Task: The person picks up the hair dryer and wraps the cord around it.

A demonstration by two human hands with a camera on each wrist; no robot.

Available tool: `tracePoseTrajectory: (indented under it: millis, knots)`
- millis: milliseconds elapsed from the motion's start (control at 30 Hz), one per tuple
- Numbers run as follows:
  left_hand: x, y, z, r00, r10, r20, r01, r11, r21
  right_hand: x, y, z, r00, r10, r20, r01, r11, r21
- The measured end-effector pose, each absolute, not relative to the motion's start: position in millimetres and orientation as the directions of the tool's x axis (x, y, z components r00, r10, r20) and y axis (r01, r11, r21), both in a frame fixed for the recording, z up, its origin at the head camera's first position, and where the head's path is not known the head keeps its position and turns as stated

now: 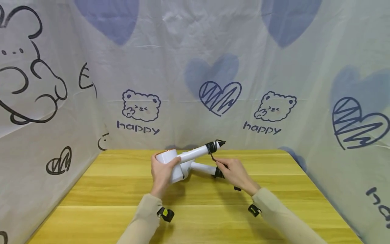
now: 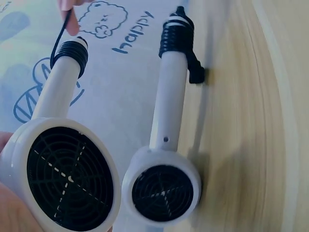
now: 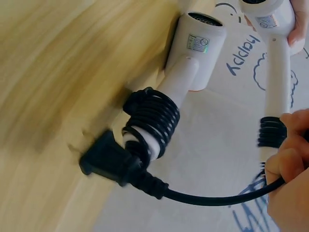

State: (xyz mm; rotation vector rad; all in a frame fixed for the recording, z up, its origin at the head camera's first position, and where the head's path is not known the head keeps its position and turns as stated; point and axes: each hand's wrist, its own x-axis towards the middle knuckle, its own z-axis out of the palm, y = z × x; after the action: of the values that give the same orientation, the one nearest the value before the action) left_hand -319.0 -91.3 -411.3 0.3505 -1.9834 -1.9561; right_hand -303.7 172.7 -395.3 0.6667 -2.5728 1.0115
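Observation:
My left hand (image 1: 161, 171) grips a white hair dryer (image 1: 195, 154) round its barrel, raised over the table with the handle pointing right. Black cord (image 2: 72, 54) is wound in several turns near the handle's end. Pinched in my right hand (image 1: 237, 172) is the loose part of that cord, just below the handle's tip. Its two-pin plug (image 3: 104, 159) dangles from the fingers. Behind lies a second white hair dryer (image 1: 203, 168) on the table, its own black cord (image 3: 154, 116) coiled round the handle. Dark round grilles of both dryers face the left wrist view.
A yellow wood-grain table (image 1: 122, 200) lies under both hands. White curtain sheets (image 1: 182, 44) with hearts, bears and lettering stand behind it and on both sides. Small black wrist cameras (image 1: 166, 214) sit at both cuffs.

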Motion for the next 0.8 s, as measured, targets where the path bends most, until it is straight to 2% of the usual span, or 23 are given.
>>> tracePoseTrajectory:
  millis: [100, 267, 567, 700, 800]
  knots:
    - [-320.7, -89.7, -412.9, -0.926, -0.377, 0.010, 0.063, -0.127, 0.990, -304.8, 174.4, -396.8, -0.872, -0.302, 0.386, -0.488, 0.615, -0.620]
    - [-323.5, -88.6, -412.2, -0.928, -0.367, -0.068, 0.037, -0.273, 0.961, -308.9, 178.3, -400.7, -0.874, -0.340, 0.349, -0.485, 0.541, -0.687]
    - [-323.7, -95.7, -409.1, -0.940, -0.293, -0.172, -0.041, -0.404, 0.914, -322.3, 196.1, -416.8, -0.886, -0.382, 0.262, -0.422, 0.430, -0.798]
    - [-324.1, -93.4, -407.7, -0.953, -0.241, -0.185, -0.071, -0.417, 0.906, -326.8, 200.9, -416.4, -0.907, -0.391, 0.160, -0.325, 0.404, -0.855]
    - [-326.0, -92.2, -407.6, -0.959, -0.202, -0.198, -0.096, -0.428, 0.899, -330.1, 206.1, -414.9, -0.934, -0.350, 0.066, -0.221, 0.424, -0.878]
